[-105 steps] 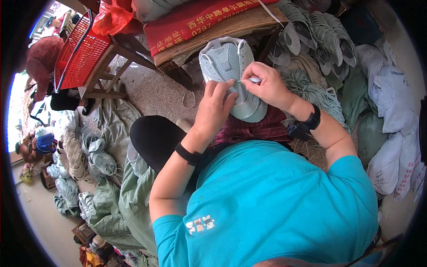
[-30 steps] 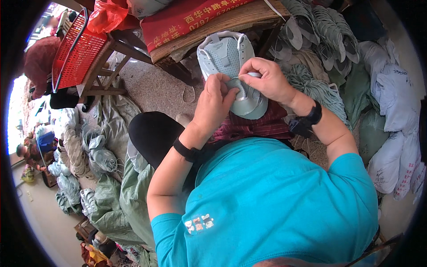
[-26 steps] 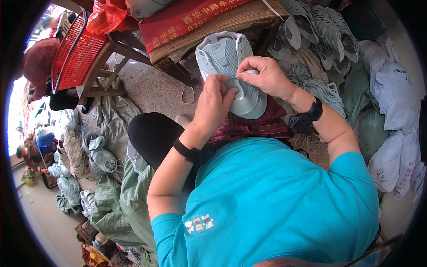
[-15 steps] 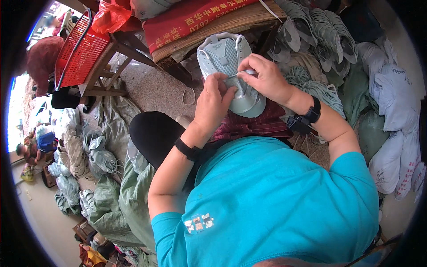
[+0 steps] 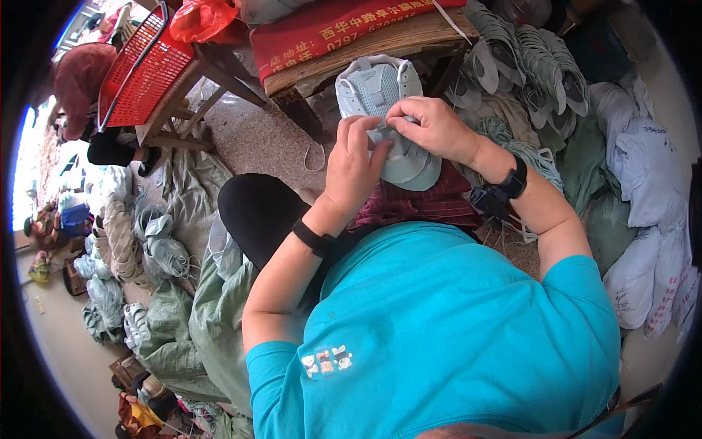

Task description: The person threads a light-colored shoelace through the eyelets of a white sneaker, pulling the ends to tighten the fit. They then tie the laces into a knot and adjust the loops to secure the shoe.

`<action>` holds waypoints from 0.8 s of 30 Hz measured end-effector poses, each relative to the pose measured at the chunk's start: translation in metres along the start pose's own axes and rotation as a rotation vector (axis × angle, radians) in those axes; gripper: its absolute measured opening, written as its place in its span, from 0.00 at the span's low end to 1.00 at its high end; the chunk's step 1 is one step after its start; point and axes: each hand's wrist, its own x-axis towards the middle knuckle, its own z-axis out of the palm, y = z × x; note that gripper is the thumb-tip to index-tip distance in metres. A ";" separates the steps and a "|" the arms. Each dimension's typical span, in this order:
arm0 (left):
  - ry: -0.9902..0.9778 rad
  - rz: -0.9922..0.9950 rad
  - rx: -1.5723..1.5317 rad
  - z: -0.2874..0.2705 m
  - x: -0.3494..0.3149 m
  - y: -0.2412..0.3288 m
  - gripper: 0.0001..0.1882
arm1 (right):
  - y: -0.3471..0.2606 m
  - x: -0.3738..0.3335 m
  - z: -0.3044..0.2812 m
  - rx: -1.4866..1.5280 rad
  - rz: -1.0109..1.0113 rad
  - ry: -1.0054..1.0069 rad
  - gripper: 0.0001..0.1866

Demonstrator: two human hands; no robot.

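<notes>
1 pale shoe (image 5: 411, 170), upper centre of frame. Left hand (image 5: 354, 155), thumb and forefinger parted, overlaps its left side; whether it grips cannot be told. Right hand (image 5: 436, 130) pinches a pale lace (image 5: 412, 119). Top: wooden table (image 5: 439, 28). Upper left: 1 red basket (image 5: 135, 77).

We've got a bright middle here: soft, fairly even light spreads across the turquoise shirt (image 5: 453, 322), with only gentle shading in its folds. Over to our left, the opening (image 5: 23, 175) is blown right out to white, blue-violet fringing along the rim! Below the wooden bench (image 5: 431, 36) we drop into shadow, and the upper right goes murky too. The fisheye curves the pale wall (image 5: 66, 351), while black swallows our corners. Where left hand (image 5: 354, 157) and right hand (image 5: 442, 132) meet, we find fine detail soft.
</notes>
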 end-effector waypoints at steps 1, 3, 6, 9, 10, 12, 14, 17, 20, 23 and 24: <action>0.010 0.022 0.012 -0.001 0.000 0.000 0.15 | 0.000 0.000 0.000 0.030 0.029 -0.030 0.07; -0.002 0.101 0.055 0.001 0.005 -0.007 0.15 | 0.000 0.002 -0.002 0.041 0.031 -0.039 0.07; -0.052 0.127 0.124 0.003 0.010 -0.013 0.14 | 0.001 0.001 0.001 0.042 0.038 -0.021 0.07; -0.100 0.067 0.227 -0.005 0.013 -0.009 0.13 | -0.002 -0.003 0.002 0.172 0.086 -0.013 0.07; -0.112 0.038 0.265 -0.012 0.012 -0.004 0.12 | -0.002 -0.004 0.001 0.238 0.109 -0.018 0.08; -0.136 -0.091 0.382 -0.034 0.007 0.004 0.12 | 0.001 -0.008 -0.004 0.208 0.161 -0.016 0.08; -0.280 -0.118 0.249 -0.071 -0.004 -0.004 0.11 | 0.007 -0.015 -0.012 0.172 0.187 -0.024 0.09; -0.443 -0.810 -0.759 -0.150 -0.022 -0.009 0.10 | 0.017 -0.027 -0.026 0.139 0.242 -0.080 0.08; 0.180 -0.759 -1.337 -0.215 -0.059 -0.067 0.10 | 0.016 -0.040 -0.044 0.133 0.419 -0.168 0.07; 0.746 -0.833 -1.394 -0.314 -0.151 -0.160 0.08 | 0.026 -0.047 -0.054 0.014 0.410 -0.253 0.08; 0.883 -0.926 -1.149 -0.363 -0.212 -0.189 0.07 | 0.035 -0.049 -0.052 -0.073 0.282 -0.277 0.09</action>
